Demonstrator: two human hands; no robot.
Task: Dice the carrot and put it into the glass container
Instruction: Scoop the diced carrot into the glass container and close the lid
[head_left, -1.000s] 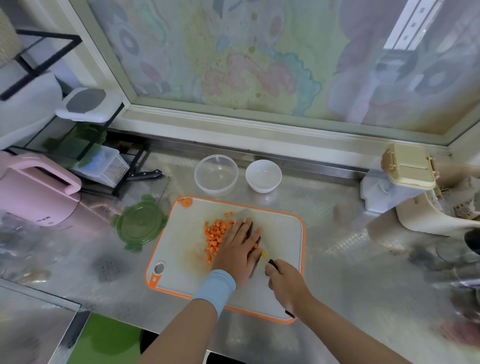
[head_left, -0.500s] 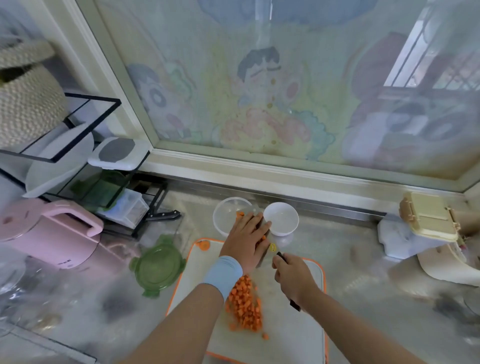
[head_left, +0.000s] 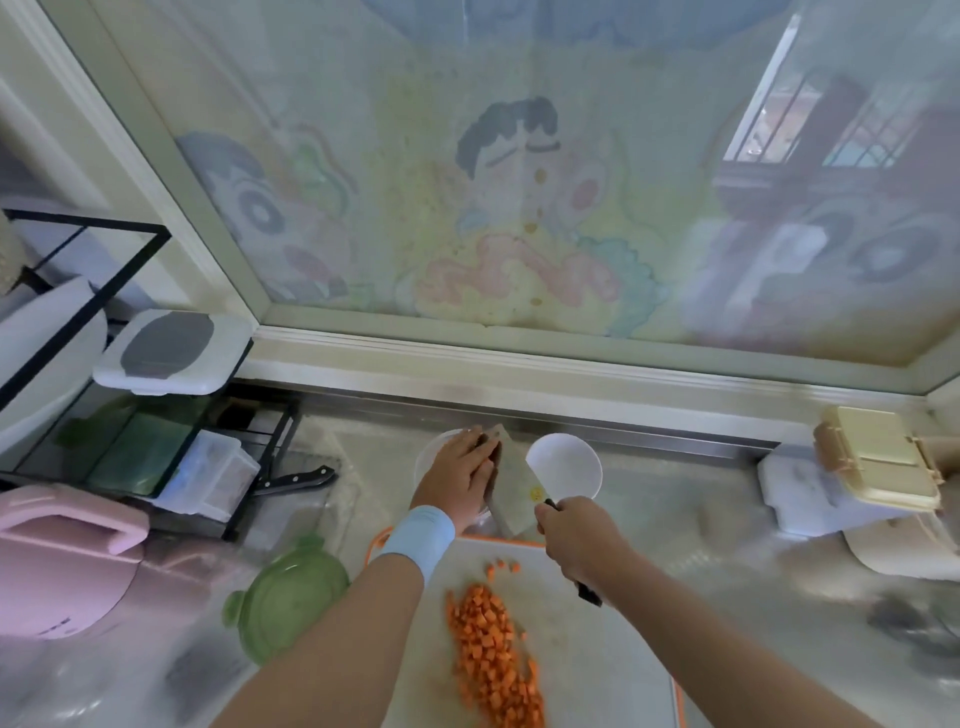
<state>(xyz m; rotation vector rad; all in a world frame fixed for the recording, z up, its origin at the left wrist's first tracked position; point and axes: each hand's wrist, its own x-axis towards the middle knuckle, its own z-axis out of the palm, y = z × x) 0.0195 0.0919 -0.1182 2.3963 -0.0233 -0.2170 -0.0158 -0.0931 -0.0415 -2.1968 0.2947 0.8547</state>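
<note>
Cleaver (head_left: 511, 486) raised over the glass container (head_left: 423, 462), most of the diced carrot (head_left: 488, 649) on the board.

The left hand (head_left: 457, 475) lies with its fingers straight and together against the flat of the blade, both above the container, whose rim shows just left of the hand (whether any carrot is caught between palm and blade cannot be told). The right hand (head_left: 576, 540) is curled round the cleaver's dark handle. The carrot pile sits on the orange-edged cutting board (head_left: 597, 665), nearer the person, with a few loose cubes beside it. A white bowl (head_left: 571, 467) stands just right of the container, and a green lid (head_left: 288, 597) lies left of the board.
</note>
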